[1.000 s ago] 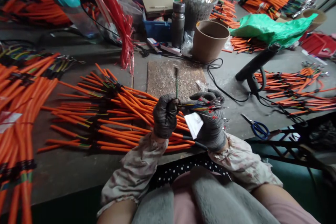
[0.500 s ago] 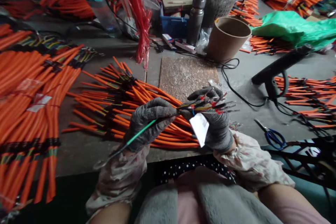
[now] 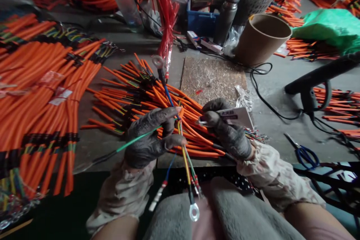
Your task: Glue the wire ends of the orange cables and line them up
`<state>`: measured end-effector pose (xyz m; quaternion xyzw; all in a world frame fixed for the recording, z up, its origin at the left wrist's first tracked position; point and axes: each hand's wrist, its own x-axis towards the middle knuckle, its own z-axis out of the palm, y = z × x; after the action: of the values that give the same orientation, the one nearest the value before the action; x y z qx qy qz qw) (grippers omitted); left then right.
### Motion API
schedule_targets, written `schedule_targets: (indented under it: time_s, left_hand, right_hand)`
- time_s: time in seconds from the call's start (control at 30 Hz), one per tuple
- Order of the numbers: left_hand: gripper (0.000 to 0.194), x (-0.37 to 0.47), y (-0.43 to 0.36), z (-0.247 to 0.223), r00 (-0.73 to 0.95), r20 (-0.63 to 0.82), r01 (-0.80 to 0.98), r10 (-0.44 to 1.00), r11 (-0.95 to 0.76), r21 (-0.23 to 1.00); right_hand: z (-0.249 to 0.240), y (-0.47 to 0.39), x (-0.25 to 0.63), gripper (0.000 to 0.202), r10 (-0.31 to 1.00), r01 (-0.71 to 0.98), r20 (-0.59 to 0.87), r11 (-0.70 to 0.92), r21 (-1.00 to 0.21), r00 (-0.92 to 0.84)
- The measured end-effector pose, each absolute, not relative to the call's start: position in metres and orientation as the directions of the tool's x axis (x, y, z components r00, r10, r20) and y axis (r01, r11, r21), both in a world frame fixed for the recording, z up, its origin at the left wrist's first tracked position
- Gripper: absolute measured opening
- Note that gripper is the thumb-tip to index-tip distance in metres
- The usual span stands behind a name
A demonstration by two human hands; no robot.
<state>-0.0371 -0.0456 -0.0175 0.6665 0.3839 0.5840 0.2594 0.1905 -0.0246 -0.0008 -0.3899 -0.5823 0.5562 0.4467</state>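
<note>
While the left hand point(image 3: 150, 137), half curled, holds coloured wires point(image 3: 185, 157) trailing mostly toward six o'clock, the right hand point(image 3: 229, 133), fingers bunched, pinches a printed white piece point(image 3: 240, 117) at four. Orange cables point(image 3: 161, 93) lie toward nine.

A cable workshop is shown by the orange cables point(image 3: 36, 67) heaped in bundles across a grey surface point(image 3: 270, 123), where a heat gun point(image 3: 317, 79), scissors point(image 3: 299, 150) and a scuffed board point(image 3: 210, 78) are set.

Gloves point(image 3: 140, 135): matt cloth. Ring terminal point(image 3: 194, 206): shiny metal. Cables point(image 3: 206, 153): smooth plastic. Board point(image 3: 213, 78): rough, gritty wood. Tag point(image 3: 241, 117): smooth paper.
</note>
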Motion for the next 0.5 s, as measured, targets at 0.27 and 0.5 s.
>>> schedule_targets:
  time_s: [0.27, 0.5]
  left_hand:
    - [0.062, -0.031, -0.043, -0.020, 0.032, 0.586, 0.184, 0.810, -0.581, 0.793]
    - [0.047, -0.017, -0.036, -0.020, 0.038, 0.660, 0.044, 0.751, -0.661, 0.749]
  right_hand:
    - [0.001, -0.030, 0.162, 0.033, 0.942, -0.388, 0.016, -0.122, -0.914, -0.335]
    - [-0.022, -0.033, 0.153, 0.023, 0.959, -0.359, 0.188, 0.103, -0.928, -0.212]
